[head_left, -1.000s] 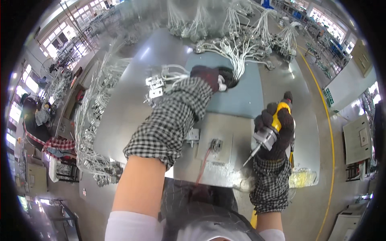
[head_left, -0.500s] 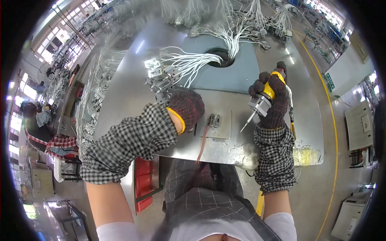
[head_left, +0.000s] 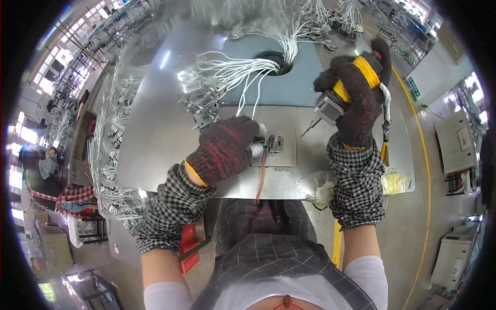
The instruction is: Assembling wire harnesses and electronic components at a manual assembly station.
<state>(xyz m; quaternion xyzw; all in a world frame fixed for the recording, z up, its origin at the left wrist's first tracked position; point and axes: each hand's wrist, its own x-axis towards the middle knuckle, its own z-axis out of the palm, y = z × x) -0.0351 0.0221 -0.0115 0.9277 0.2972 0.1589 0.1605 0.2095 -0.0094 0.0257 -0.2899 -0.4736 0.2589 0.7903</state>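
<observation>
Shifted farther across the table since the earlier frame, a yellow-banded power screwdriver hangs right of a metal fixture, long axis slanting, bit pointing down-left. The gloved right hand clenches it; the left hand, partly hiding its grip, seemingly pinches a small metal part just beside the fixture, below white wires.

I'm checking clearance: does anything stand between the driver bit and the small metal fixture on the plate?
Nothing visible does: only plate and tabletop show between the driver bit in the right hand and the fixture. The left hand, holding a metal part, is on the fixture's left side.
</observation>
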